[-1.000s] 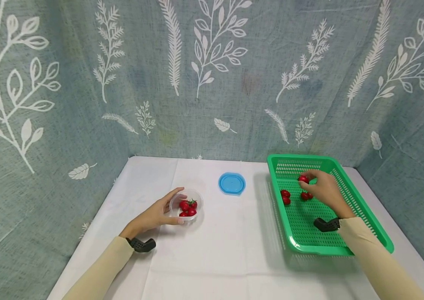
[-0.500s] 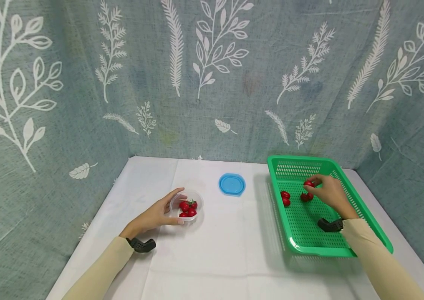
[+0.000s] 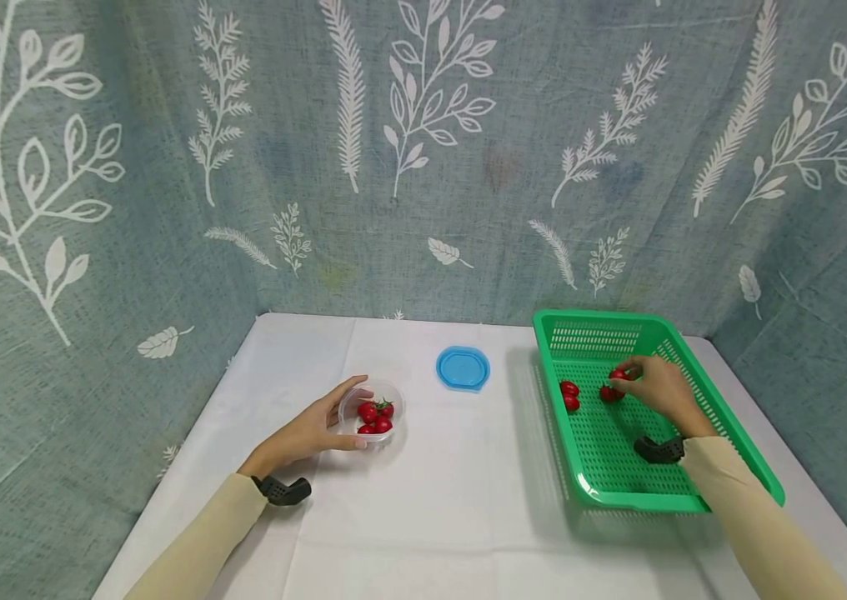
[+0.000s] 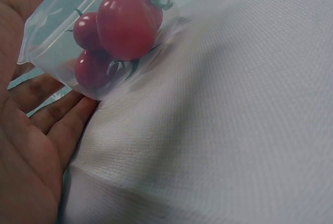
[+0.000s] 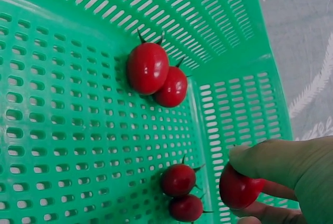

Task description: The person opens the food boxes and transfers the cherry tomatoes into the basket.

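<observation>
A clear plastic tub (image 3: pixel 398 402) stands on the white cloth, with several red cherry tomatoes (image 4: pixel 126 26) inside. My left hand (image 3: pixel 309 430) holds the tub from its left side, thumb and fingers around the wall. Over the green plastic basket (image 3: pixel 641 499), my right hand (image 3: pixel 659 388) pinches one cherry tomato (image 5: pixel 239 186) between thumb and fingers. Below it, two small tomatoes (image 5: pixel 178 179) lie side by side on the basket floor. Another pair of tomatoes (image 5: pixel 148 69) rests near the basket's left wall.
A blue lid (image 3: pixel 463 368) lies flat on the table between tub and basket, toward the back. Patterned grey-green fabric (image 3: pixel 423 250) hangs behind the table and along both sides.
My right hand, pinching the tomato, has moved slightly right and toward me, now close by the small pair in the basket. My left hand and the tub have stayed put.
</observation>
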`<state>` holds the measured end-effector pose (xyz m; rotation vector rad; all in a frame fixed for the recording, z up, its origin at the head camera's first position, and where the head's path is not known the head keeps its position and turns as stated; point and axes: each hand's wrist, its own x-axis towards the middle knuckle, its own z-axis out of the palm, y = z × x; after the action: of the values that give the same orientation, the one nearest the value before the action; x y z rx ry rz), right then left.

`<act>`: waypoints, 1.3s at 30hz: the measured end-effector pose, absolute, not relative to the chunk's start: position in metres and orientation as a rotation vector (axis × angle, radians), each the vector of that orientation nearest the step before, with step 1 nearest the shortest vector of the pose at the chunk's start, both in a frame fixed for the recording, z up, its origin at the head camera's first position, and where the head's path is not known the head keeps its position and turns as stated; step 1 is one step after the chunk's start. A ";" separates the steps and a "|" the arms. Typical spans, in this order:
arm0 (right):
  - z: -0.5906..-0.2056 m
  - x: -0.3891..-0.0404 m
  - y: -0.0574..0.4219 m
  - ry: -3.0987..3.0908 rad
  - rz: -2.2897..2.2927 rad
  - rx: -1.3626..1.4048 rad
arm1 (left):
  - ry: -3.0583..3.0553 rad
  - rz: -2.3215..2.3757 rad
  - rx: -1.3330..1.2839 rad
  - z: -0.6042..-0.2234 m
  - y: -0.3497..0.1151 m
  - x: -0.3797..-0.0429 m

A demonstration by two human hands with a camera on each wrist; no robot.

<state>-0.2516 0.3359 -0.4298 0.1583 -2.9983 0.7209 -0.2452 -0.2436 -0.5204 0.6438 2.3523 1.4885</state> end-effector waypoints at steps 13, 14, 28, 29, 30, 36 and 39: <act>-0.431 -0.251 0.329 -3.030 0.762 0.156 | 2.364 1.482 0.627 -0.520 -0.244 -0.245; -0.431 -0.251 0.329 -3.028 0.762 0.158 | 2.364 1.482 0.631 -0.520 -0.244 -0.245; -0.415 -0.250 0.305 -2.947 0.786 0.262 | 2.358 1.482 0.650 -0.519 -0.244 -0.245; -0.413 -0.249 0.301 -2.940 0.793 0.283 | 2.357 1.482 0.649 -0.519 -0.244 -0.246; -0.411 -0.249 0.296 -2.934 0.799 0.303 | 2.358 1.483 0.645 -0.519 -0.244 -0.246; -0.399 -0.246 0.264 -2.881 0.816 0.428 | 2.373 1.469 0.635 -0.519 -0.243 -0.246; -0.396 -0.247 0.246 -2.859 0.831 0.497 | 2.380 1.458 0.627 -0.519 -0.244 -0.245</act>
<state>-0.2467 0.2462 -0.3958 0.4972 -2.8589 0.8307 -0.2445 -0.2440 -0.5189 0.6268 2.3805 1.4579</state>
